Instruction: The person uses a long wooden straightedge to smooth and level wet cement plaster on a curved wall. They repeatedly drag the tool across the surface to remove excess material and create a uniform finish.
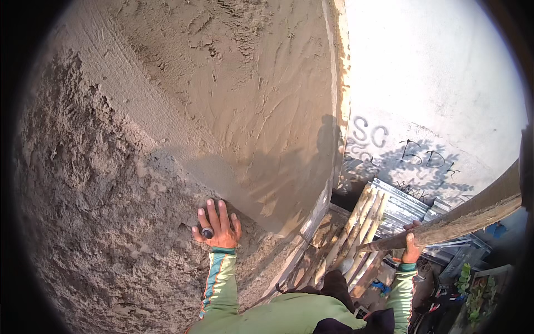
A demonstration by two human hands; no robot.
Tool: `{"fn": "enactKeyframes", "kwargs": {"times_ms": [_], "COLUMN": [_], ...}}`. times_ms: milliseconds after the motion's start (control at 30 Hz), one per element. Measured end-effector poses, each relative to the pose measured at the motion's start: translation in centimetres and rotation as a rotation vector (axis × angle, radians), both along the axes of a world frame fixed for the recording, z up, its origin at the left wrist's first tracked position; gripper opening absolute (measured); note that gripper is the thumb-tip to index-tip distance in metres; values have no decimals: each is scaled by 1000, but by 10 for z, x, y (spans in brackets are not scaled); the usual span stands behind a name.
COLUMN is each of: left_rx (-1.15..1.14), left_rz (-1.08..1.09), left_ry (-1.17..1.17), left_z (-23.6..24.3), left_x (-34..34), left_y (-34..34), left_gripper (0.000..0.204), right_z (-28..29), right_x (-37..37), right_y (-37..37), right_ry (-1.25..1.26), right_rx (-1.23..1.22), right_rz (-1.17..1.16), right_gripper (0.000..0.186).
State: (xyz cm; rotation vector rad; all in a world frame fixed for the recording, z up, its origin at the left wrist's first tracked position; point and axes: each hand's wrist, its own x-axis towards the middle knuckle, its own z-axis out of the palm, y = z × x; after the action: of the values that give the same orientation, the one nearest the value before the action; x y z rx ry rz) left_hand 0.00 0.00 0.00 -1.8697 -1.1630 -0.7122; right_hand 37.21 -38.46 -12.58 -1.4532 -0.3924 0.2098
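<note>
My left hand [223,229] lies flat with fingers spread on the rough, lumpy part of the plastered wall [111,206]. It holds nothing, and a dark ring sits on one finger. Just above its fingertips begins smoother, damp-looking brown plaster [261,111]. At the right, my right hand [411,251] grips a long wooden board [470,222], fingers over its far side and thumb on the near face. The board runs from near the bamboo poles up to the right rim, apart from the plaster. Its far end is cut off by the picture's edge.
A raised edge strip [308,228] borders the plaster. Beyond stands a white wall [439,67] with dark scrawled marks. Below lie bamboo poles [356,228], corrugated metal sheets [397,209], a blue object [381,287] and a green plant [464,280]. My feet stand high above the ground clutter.
</note>
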Motion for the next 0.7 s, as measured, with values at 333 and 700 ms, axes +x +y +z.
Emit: {"fn": "enactKeyframes", "kwargs": {"times_ms": [333,700], "left_rx": [50,-5], "left_rz": [1,40], "left_ry": [51,14], "left_z": [23,43], "left_x": [7,-10], "left_y": [10,-3], "left_gripper": [48,46], "right_z": [-7,77], "right_x": [35,-86], "right_y": [168,287], "right_ry": [7,-1101], "right_rx": [-139,-54], "right_rz": [171,443], "right_gripper": [60,35]}}
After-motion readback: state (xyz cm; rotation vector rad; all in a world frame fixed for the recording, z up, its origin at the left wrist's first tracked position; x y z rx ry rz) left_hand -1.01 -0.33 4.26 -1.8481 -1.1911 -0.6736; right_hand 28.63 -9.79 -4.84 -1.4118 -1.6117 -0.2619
